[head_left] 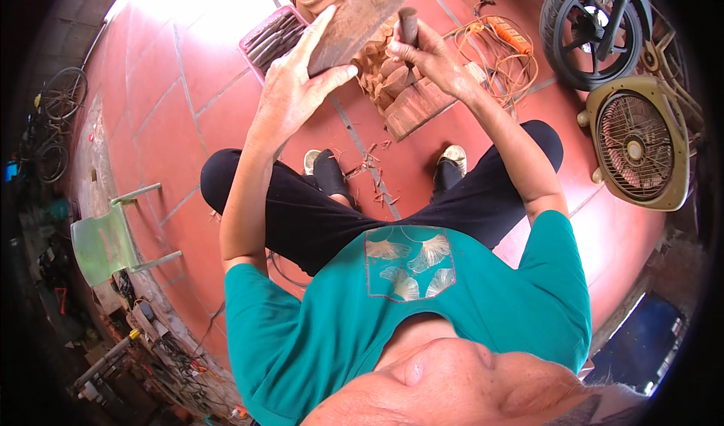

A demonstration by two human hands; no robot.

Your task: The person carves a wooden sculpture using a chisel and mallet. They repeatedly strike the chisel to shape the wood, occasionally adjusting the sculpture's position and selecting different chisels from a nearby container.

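We seem mid-carving: left hand [290, 98] pinching a wooden slab [366, 22], right hand [436, 61] a chisel [408, 24] by the carving's [419, 112] edge (next wants, probably, a square tap).

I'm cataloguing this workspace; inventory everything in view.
carving: 1+, brown, top
wooden bar: 1, brown, top
tool: 1, brown, top
basket: 1, pink, top
corded block: 1, orange, right
wheel: 1, black, right
fan: 1, beige, right
chair: 1, green, left
bicycle: 1+, dark, left
shavings: many, reddish, centre
clutter: uncounted, mixed, left
shirt: 1, green, bottom
trousers: 1, black, centre
shoes: 2, dark, centre
left hand: 1, bare, at wooden bar
right hand: 1, bare, holding tool
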